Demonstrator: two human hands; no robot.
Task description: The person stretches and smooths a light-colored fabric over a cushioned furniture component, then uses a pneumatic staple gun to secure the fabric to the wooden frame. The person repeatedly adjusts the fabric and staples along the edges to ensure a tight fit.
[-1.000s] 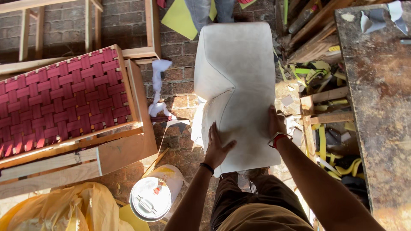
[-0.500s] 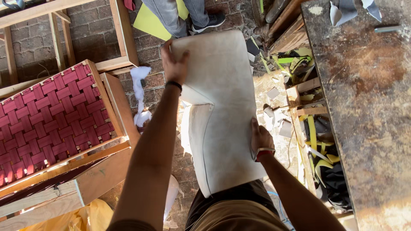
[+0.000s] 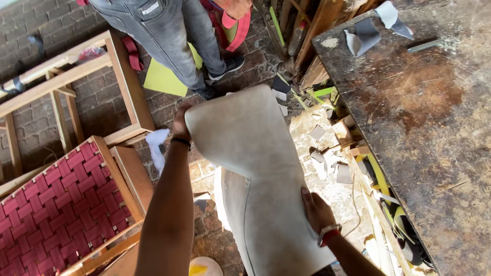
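Foam sheet (image 3: 255, 168): off-white, thick, held up in the air in front of the person, over the brick floor (image 3: 209, 230). Its upper half bends over towards the camera and its lower half hangs down past the bottom of the view.

Left hand (image 3: 181, 122): arm fully reached out, closed on the sheet's far top corner, fingers hidden behind the foam. Black band at the wrist.

Right hand (image 3: 317, 209): laid flat on the sheet's lower right edge, fingers extended, pressing rather than gripping. Red band at the wrist.

Step in hand, as judged: the sheet is being bent or turned over, with the left hand leading the top and the right hand steadying the lower part. Any further swing calls for a firm hold on that top corner, since the right hand only braces.

Edges and room:
- Right: surface (image 3: 424, 128), dark and stained, its edge near the sheet's right side. Foam scraps (image 3: 327, 153) and wood offcuts fill the gap below it.
- Left: red webbed frame (image 3: 56, 209) on the floor, apart from the sheet. A bare wooden frame (image 3: 123, 76) lies beyond it.
- Ahead: another person's legs (image 3: 169, 41), close to the left hand and the top edge; this is the tightest side.
- Freest room: downward and towards the person.
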